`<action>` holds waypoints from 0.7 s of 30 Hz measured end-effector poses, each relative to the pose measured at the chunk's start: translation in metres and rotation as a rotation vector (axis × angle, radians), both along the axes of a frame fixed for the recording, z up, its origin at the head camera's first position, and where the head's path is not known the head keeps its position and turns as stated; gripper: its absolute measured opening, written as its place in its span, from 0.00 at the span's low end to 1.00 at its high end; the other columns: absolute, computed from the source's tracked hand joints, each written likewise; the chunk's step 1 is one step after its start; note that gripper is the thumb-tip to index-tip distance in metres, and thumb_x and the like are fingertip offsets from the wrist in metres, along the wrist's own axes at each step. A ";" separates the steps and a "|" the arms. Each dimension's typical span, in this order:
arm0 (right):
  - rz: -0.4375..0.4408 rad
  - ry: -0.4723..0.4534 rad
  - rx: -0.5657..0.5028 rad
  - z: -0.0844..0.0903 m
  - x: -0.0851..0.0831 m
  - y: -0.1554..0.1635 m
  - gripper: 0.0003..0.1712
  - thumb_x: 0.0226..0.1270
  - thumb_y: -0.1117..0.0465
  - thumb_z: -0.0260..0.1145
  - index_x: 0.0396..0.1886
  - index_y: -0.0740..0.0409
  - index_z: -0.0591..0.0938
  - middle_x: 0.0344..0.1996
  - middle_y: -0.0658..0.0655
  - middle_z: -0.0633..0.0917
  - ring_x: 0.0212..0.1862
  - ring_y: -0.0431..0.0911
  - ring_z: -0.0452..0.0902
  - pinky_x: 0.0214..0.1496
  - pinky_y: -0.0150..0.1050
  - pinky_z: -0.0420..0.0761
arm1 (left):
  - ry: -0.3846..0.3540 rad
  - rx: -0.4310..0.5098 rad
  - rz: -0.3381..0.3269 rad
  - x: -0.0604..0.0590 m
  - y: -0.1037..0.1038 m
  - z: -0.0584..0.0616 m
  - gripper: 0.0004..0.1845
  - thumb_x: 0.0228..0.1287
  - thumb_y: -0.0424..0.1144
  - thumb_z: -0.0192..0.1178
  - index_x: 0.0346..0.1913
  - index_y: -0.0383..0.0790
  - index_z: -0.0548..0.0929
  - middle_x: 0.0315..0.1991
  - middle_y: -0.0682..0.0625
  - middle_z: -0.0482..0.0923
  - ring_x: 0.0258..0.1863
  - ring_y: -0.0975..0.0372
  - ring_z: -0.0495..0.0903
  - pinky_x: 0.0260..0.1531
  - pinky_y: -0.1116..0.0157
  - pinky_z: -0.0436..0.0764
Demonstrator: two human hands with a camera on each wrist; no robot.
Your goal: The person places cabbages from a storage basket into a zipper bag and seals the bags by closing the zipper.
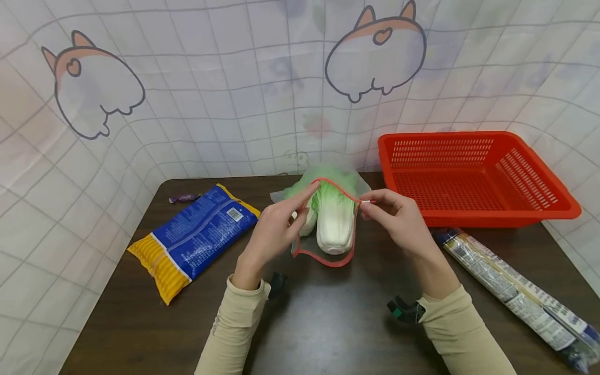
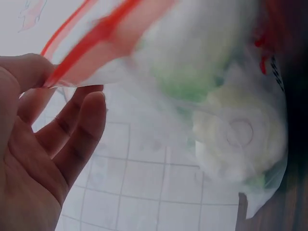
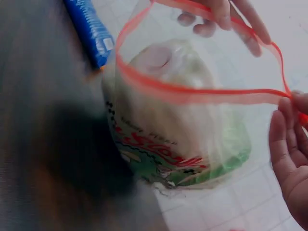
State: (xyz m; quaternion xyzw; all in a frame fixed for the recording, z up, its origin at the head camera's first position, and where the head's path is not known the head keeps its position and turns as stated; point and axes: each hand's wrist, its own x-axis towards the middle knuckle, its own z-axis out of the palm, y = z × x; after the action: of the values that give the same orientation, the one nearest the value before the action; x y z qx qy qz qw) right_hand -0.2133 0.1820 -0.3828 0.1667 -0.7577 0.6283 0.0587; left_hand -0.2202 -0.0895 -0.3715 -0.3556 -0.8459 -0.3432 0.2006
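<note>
A clear zip bag [image 1: 333, 263] with a red zip edge stands open at the middle of the table. Inside lies a napa cabbage [image 1: 335, 224], white stem end toward me, with a second pale green-and-white vegetable [image 1: 307, 223] beside it, partly behind my left hand. My left hand [image 1: 274, 226] pinches the red edge at the upper left between thumb and forefinger; the other fingers stay loose. At the right corner, near a small white tab, my right hand [image 1: 398, 216] pinches the same edge. Printed lettering shows on the bag [image 3: 163, 149] in the right wrist view.
A blue-and-yellow packet [image 1: 201, 234] lies at the left, with a small purple wrapped piece [image 1: 184, 198] behind it. At the back right stands a red plastic basket [image 1: 478, 214]. A long clear-and-blue package [image 1: 515, 291] lies in front of it.
</note>
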 end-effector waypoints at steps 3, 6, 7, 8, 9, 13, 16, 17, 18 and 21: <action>-0.028 0.049 -0.109 0.015 -0.006 -0.003 0.12 0.68 0.63 0.66 0.47 0.65 0.84 0.34 0.58 0.84 0.35 0.47 0.82 0.44 0.34 0.81 | -0.034 0.072 -0.021 0.001 -0.002 0.003 0.27 0.71 0.31 0.53 0.72 0.49 0.69 0.42 0.51 0.81 0.22 0.66 0.71 0.20 0.69 0.72; -0.062 0.076 -0.221 0.031 -0.014 -0.009 0.12 0.66 0.63 0.68 0.46 0.65 0.84 0.35 0.57 0.85 0.34 0.46 0.82 0.45 0.34 0.82 | -0.078 0.127 -0.036 0.001 -0.003 0.005 0.29 0.72 0.33 0.55 0.73 0.49 0.67 0.55 0.48 0.79 0.28 0.65 0.77 0.23 0.69 0.76; -0.071 0.080 -0.255 0.036 -0.016 -0.011 0.12 0.66 0.63 0.68 0.46 0.65 0.85 0.35 0.57 0.85 0.34 0.46 0.83 0.46 0.34 0.82 | -0.097 0.143 -0.042 0.002 -0.003 0.005 0.30 0.71 0.34 0.57 0.74 0.48 0.65 0.57 0.47 0.77 0.31 0.64 0.78 0.25 0.69 0.78; -0.080 0.085 -0.278 0.041 -0.019 -0.013 0.12 0.66 0.63 0.68 0.46 0.65 0.85 0.35 0.57 0.85 0.34 0.45 0.83 0.46 0.34 0.82 | -0.124 0.161 -0.049 0.002 -0.003 0.005 0.31 0.70 0.35 0.58 0.73 0.48 0.62 0.58 0.46 0.76 0.35 0.63 0.80 0.27 0.68 0.79; -0.083 0.092 -0.301 0.045 -0.021 -0.016 0.12 0.65 0.63 0.68 0.46 0.66 0.85 0.35 0.58 0.85 0.34 0.45 0.83 0.46 0.34 0.82 | -0.151 0.174 -0.056 0.003 -0.003 0.005 0.33 0.69 0.36 0.60 0.73 0.47 0.59 0.60 0.46 0.74 0.38 0.63 0.80 0.30 0.67 0.80; -0.087 0.102 -0.373 0.057 -0.031 -0.025 0.12 0.65 0.64 0.68 0.45 0.67 0.84 0.34 0.59 0.86 0.35 0.47 0.84 0.47 0.36 0.82 | -0.286 0.182 -0.091 0.005 -0.007 0.004 0.42 0.58 0.41 0.71 0.65 0.44 0.52 0.62 0.46 0.65 0.49 0.59 0.76 0.42 0.63 0.80; -0.092 0.096 -0.409 0.064 -0.039 -0.029 0.12 0.65 0.63 0.69 0.44 0.67 0.85 0.33 0.60 0.86 0.35 0.48 0.84 0.48 0.37 0.82 | -0.399 0.117 -0.091 0.007 -0.014 0.004 0.46 0.50 0.45 0.77 0.62 0.46 0.52 0.55 0.46 0.67 0.46 0.59 0.76 0.42 0.62 0.80; -0.096 0.090 -0.418 0.065 -0.041 -0.029 0.12 0.65 0.63 0.69 0.44 0.67 0.85 0.33 0.60 0.86 0.35 0.48 0.84 0.48 0.37 0.82 | -0.421 0.085 -0.088 0.008 -0.017 0.003 0.47 0.49 0.46 0.77 0.61 0.46 0.52 0.52 0.46 0.68 0.45 0.59 0.76 0.41 0.63 0.79; -0.101 0.083 -0.426 0.067 -0.043 -0.030 0.12 0.65 0.63 0.69 0.44 0.67 0.85 0.33 0.60 0.86 0.36 0.48 0.84 0.49 0.37 0.82 | -0.443 0.055 -0.086 0.008 -0.020 0.003 0.46 0.49 0.46 0.77 0.61 0.46 0.53 0.49 0.46 0.69 0.43 0.60 0.77 0.40 0.63 0.79; -0.115 0.055 -0.461 0.070 -0.049 -0.028 0.13 0.63 0.62 0.70 0.44 0.67 0.85 0.33 0.60 0.86 0.36 0.48 0.84 0.48 0.37 0.82 | -0.436 -0.008 -0.081 0.008 -0.025 0.005 0.38 0.53 0.41 0.75 0.58 0.42 0.58 0.43 0.46 0.72 0.39 0.61 0.76 0.37 0.63 0.77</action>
State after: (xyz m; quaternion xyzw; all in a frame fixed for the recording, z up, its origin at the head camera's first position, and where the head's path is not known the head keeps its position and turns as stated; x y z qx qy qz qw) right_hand -0.2618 0.1541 -0.3130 0.1224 -0.6005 0.7755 0.1516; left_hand -0.2127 -0.1144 -0.3669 -0.3074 -0.8556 -0.4165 -0.0023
